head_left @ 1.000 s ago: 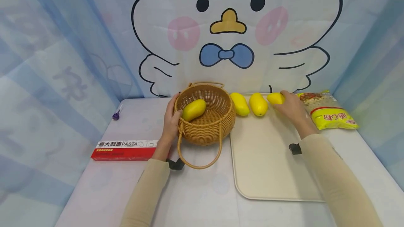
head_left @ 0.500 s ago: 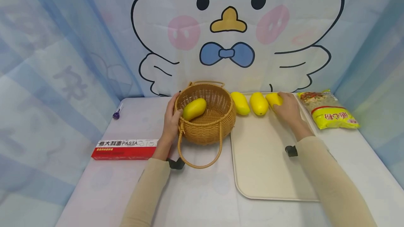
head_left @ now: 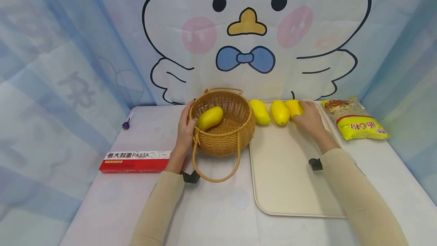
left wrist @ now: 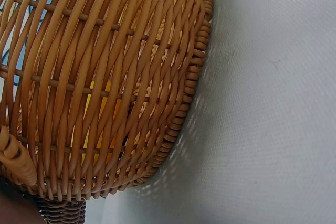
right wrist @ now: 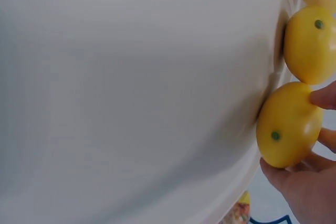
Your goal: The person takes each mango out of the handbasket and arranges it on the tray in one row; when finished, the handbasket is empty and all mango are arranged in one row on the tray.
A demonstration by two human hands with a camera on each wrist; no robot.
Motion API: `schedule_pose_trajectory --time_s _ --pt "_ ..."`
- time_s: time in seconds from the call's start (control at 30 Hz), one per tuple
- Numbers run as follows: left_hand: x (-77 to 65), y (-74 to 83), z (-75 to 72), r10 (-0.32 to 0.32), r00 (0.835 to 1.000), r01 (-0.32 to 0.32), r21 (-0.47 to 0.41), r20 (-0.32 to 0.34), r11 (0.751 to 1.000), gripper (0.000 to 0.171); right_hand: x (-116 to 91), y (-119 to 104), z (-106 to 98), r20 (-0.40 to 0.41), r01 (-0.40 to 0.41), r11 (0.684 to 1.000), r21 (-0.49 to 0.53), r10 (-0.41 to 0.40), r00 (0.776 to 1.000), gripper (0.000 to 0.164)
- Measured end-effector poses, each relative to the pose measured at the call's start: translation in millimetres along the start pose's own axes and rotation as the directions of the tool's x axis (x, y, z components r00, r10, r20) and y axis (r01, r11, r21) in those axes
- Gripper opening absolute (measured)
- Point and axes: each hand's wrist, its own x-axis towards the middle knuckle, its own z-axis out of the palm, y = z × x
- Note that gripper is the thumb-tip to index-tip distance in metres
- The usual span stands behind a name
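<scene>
Box (head_left: pixel 135 162) reads "意大利面 PASTA" (yellow bag (head_left: pixel 355 120) bears Chinese characters).

Both arms reach up from the bottom edge of the head view in long beige fabric sleeves. The left forearm (head_left: pixel 158 208) slants rightward to a bare left hand (head_left: pixel 186 127) near the centre, thumb bent inward, set in a grip. The right forearm (head_left: pixel 362 194) leans inward from the lower right; the bare right hand (head_left: pixel 310 119) pinches, fingers curved.
</scene>
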Motion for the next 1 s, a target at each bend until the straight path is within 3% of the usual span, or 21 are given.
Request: schedule_pose_trajectory --time_s 0.6,0.87,1.0 --pt "0.0 -3.4 -0.9 -0.021 1.000 0.021 0.004 -0.013 1.000 0.063 -6.6 -6.1 -8.2 -0.010 0.042 0.999 -0.026 -0.042 0.999 0.069" --pt "0.2 -1.3 -1.5 -0.009 1.000 0.009 0.010 -0.002 1.000 0.062 -7.4 -21.0 -14.9 -0.049 0.108 0.994 -0.031 -0.110 0.993 0.066" --pt "5.4 -16.6 -1.5 -0.001 1.000 0.001 0.009 -0.007 1.000 0.063 -10.0 -36.9 -16.5 -0.050 0.142 0.990 -0.014 -0.142 0.989 0.064"
